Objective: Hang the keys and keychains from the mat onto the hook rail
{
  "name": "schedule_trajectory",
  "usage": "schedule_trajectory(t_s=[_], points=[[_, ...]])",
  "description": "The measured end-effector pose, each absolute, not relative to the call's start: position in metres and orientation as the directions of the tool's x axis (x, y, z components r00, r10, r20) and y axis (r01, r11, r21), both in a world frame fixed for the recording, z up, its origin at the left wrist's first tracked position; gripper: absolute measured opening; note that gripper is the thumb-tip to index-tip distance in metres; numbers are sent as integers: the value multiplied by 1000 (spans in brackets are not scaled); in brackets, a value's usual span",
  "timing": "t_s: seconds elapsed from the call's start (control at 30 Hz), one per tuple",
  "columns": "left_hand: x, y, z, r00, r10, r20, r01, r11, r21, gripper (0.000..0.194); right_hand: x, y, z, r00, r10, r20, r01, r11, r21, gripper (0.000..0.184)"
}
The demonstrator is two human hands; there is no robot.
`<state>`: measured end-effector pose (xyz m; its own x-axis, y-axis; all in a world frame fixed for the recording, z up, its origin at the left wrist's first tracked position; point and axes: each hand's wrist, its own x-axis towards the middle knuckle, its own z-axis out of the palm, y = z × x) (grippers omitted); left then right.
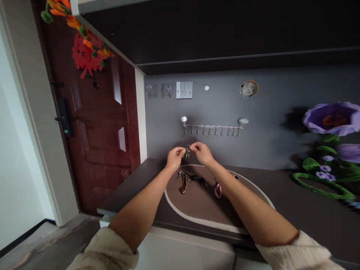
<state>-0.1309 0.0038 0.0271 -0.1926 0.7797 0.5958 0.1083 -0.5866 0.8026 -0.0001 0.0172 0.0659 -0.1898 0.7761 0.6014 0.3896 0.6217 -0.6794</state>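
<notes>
Between my hands hangs a small bunch of keys (188, 153) on a ring, held up in front of the grey wall. My left hand (175, 157) pinches it from the left side. On the other side, the fingertips of my right hand (201, 152) close on the top of the ring. Below, on an oval brown mat (191, 208) with a pale rim, lie more keys (189, 176) with a brown fob (184, 184). A pink loop (218, 190) shows beside my right forearm, which partly covers other items there.
A hook rail (212, 127) is fixed to the wall above my hands. Higher up are clear hooks (168, 89) and a grey switch panel (184, 90). Purple flowers (333, 118) stand at right. A dark cabinet (225, 33) overhangs the counter; a red-brown door (98, 142) is at left.
</notes>
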Motion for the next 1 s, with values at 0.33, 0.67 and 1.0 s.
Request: schedule_trajectory(t_s=[0.33, 0.67, 1.0], points=[[-138, 16, 20, -296, 777, 555, 123, -545, 829, 17, -28, 35, 107, -5, 909, 417, 2, 417, -909, 8], [-144, 22, 18, -360, 781, 510, 144, -493, 858, 15, -50, 64, 111, 142, 946, 290, -80, 303, -950, 10], [-145, 21, 19, -356, 777, 519, 160, -496, 853, 13, -59, 75, 105, 222, 945, 238, -108, 267, -958, 6]])
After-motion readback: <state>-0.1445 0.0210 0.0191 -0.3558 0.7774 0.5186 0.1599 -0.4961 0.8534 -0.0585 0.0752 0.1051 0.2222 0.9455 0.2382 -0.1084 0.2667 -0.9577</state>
